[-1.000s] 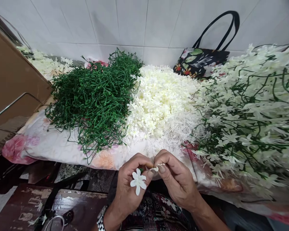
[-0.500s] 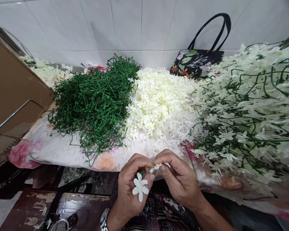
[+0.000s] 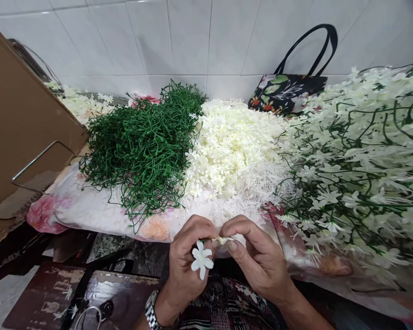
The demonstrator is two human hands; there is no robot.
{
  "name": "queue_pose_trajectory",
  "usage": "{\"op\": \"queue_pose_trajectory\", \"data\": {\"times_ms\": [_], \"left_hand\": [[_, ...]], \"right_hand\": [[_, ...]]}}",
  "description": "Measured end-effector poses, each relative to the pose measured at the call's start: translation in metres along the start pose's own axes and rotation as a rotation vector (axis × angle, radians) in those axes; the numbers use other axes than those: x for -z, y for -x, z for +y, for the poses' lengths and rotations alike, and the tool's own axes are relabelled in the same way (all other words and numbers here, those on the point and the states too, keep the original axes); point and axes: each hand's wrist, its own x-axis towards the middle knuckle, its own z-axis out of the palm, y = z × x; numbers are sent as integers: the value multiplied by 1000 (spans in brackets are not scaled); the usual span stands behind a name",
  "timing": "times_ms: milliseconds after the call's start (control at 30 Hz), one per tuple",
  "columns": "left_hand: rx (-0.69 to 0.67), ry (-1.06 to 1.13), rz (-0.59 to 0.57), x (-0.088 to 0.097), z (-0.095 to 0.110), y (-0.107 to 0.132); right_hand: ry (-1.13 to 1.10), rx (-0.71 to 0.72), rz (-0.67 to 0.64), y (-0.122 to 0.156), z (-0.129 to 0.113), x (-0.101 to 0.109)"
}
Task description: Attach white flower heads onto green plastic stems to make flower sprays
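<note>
My left hand (image 3: pixel 186 261) is closed around a thin green stem with a white artificial flower (image 3: pixel 202 260) showing at its fingers. My right hand (image 3: pixel 258 259) pinches a second small white flower piece (image 3: pixel 223 239) between thumb and forefinger, touching the left fingertips. Both hands meet just below the front edge of a floral cloth (image 3: pixel 89 208). On the cloth lie a heap of green plastic stems (image 3: pixel 144 146), a heap of loose white flowers (image 3: pixel 230 146) and, at the right, finished sprays of white flowers on green stems (image 3: pixel 361 160).
A brown cardboard box (image 3: pixel 17 119) with a metal wire handle stands at the left. A black floral tote bag (image 3: pixel 289 91) leans on the white tiled wall. A dark wooden surface (image 3: pixel 72 298) lies at the lower left. A metal wristwatch (image 3: pixel 151 311) is on my left wrist.
The hands stay together at the same spot, fingers shifting slightly on the small flower piece. The view has shifted a little, so the scene sits further right.
</note>
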Motion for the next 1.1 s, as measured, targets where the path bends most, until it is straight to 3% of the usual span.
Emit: {"op": "queue_pose_trajectory", "data": {"times_ms": [167,300,600,1100], "left_hand": [[-41,-111,-168,10,3,-2],[-24,-134,-199,10,6,0],[113,-28,-80,4,7,0],[186,14,-64,3,5,4]], "right_hand": [[203,104,-118,-8,-5,9],[242,147,-135,-10,-8,9],[233,114,-32,0,-3,-1],[168,103,36,1,2,-6]]}}
